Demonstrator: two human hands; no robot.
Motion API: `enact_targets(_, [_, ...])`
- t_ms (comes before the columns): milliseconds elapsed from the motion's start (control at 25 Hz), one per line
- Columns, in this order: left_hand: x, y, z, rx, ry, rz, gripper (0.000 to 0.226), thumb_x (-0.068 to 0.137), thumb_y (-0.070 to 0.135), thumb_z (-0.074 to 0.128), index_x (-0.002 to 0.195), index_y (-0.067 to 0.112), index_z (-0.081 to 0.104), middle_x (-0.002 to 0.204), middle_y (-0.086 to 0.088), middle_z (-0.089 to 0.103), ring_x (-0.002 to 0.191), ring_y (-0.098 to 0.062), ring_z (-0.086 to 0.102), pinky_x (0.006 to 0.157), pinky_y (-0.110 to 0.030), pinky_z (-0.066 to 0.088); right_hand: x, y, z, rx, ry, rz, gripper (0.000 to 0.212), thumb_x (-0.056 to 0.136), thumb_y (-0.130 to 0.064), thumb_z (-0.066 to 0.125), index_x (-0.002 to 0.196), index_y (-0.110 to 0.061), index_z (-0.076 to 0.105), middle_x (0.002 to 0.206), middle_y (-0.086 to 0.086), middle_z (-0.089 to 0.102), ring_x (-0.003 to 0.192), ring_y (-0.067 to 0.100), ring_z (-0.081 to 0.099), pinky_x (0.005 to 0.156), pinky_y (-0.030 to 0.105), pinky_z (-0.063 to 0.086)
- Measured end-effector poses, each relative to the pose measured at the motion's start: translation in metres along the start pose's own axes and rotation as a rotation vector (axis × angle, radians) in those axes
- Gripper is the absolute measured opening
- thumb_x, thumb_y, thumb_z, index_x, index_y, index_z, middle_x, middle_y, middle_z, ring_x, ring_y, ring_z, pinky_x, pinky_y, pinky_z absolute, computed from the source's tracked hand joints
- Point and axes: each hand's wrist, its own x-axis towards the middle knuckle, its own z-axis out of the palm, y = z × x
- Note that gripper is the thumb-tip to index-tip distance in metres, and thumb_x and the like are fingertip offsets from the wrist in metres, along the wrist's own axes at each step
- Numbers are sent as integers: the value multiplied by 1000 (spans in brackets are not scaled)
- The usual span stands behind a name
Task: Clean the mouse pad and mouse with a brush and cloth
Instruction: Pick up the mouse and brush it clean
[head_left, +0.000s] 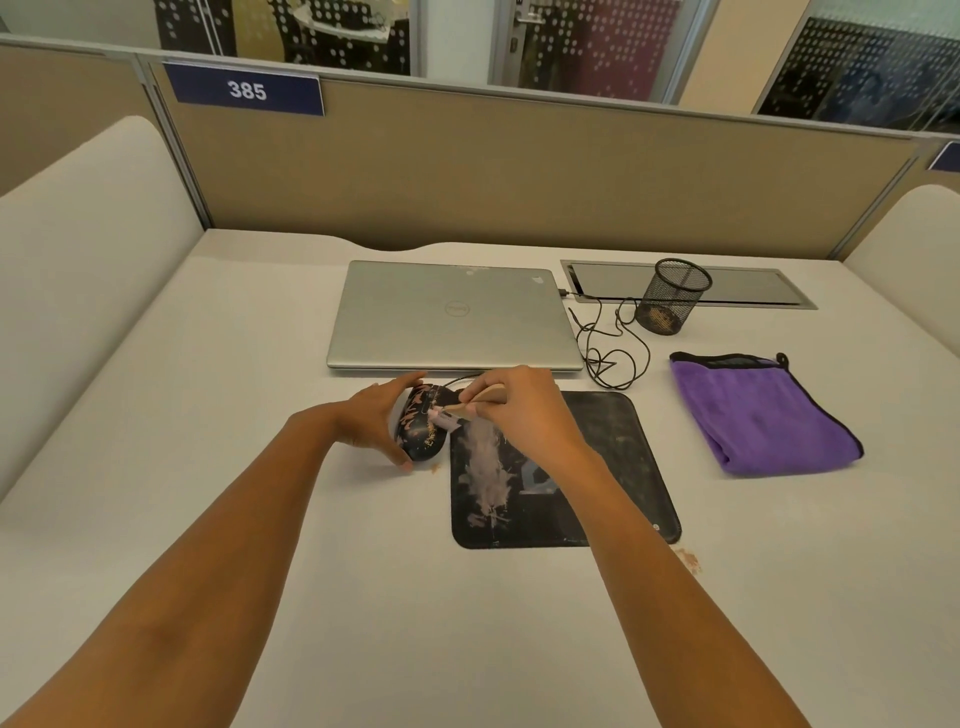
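On the partition behind the table (249, 545), a sign (247, 89) reading 385 hangs at the far left. A shut laptop (452, 312) lies ahead of my hands, a black cable (615, 356) loops off its right side, and behind that stands a mesh cup (672, 296). The folded purple cloth (763, 410) lies well apart to the right. Nothing stands between my hands and the work. My left hand (376, 421) cups the mouse (421, 428) from its left side, fingers curled round the far end and thumb at the near end. The mouse sits on the table just beside the left edge of the pad (618, 457), smeared with pinkish marks. My right hand (524, 410) pinches the brush (483, 399) by its wooden handle, with the bristle end down on the top of the mouse. That hand and its forearm lie across the middle of the pad, where a pale smear (485, 467) runs down the left half. Most of the brush handle is hidden inside my fingers, the bristles are blurred, and I cannot make out what lies in the bottom of the cup. Some brownish crumbs (688, 560) lie by the near right corner of the pad.
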Motion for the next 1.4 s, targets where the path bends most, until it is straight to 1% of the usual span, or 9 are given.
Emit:
enact_targets(200, [-4,2,0,-35,-6,1,124,45,40,89,141,36,9,144,1,32,131,-22,31,111,-44,31,17,0,-4,69,131,25,13,84,-9,68,95,-11,75,103,10,72,95,21,67,88,24,51])
enact_targets(320, [-4,4,0,-41,-11,4,124,49,34,89,143,33,7,147,0,28,133,-23,29,112,-44,29,29,-2,4,-4,79,28,14,85,-8,66,97,-10,74,105,11,72,96,24,67,90,28,53])
enact_targets(600, [0,3,1,-15,-12,5,123,55,29,88,144,30,2,151,-1,20,137,-25,23,113,-40,24,23,-16,-13,-201,-148,-102,16,84,-8,67,98,-11,74,102,9,73,94,17,66,83,22,48])
enact_targets(720, [1,3,1,-14,-9,22,121,57,27,87,144,28,3,151,-2,19,138,-25,22,113,-40,24,25,-19,-25,-244,-134,-145,15,85,-8,66,97,-12,74,102,8,72,87,13,62,78,19,44])
enact_targets(840, [0,4,0,-8,-14,16,120,59,26,86,145,28,2,152,-2,18,138,-26,22,112,-40,23,40,-20,-20,-321,-112,-178,19,86,-3,63,100,-11,73,104,10,72,93,19,67,82,21,47])
enact_targets(960, [1,3,0,-16,-10,12,123,55,28,88,144,29,3,150,-2,21,137,-25,24,113,-41,25,53,-22,-13,-444,-201,-193,25,87,0,59,107,-9,71,109,10,70,97,22,67,86,23,50])
enact_targets(1120, [1,2,-1,-23,-12,11,124,54,29,88,145,28,4,151,-2,21,137,-25,25,114,-42,25,50,-27,-13,-482,-298,-256,27,85,3,58,106,-8,71,110,10,70,98,22,67,91,27,52])
enact_targets(1240, [0,3,-1,-21,-14,17,124,54,30,88,145,28,4,151,-1,20,137,-25,24,114,-43,25,40,-23,-22,-428,-289,-355,23,84,4,61,94,-12,75,101,5,70,88,16,66,82,24,52])
enact_targets(1400, [-1,4,0,-33,-8,27,122,56,27,88,144,28,4,150,-2,22,136,-24,25,113,-41,26,55,-12,-28,-338,-167,-298,26,84,5,61,91,-15,76,97,6,72,85,13,65,80,21,52])
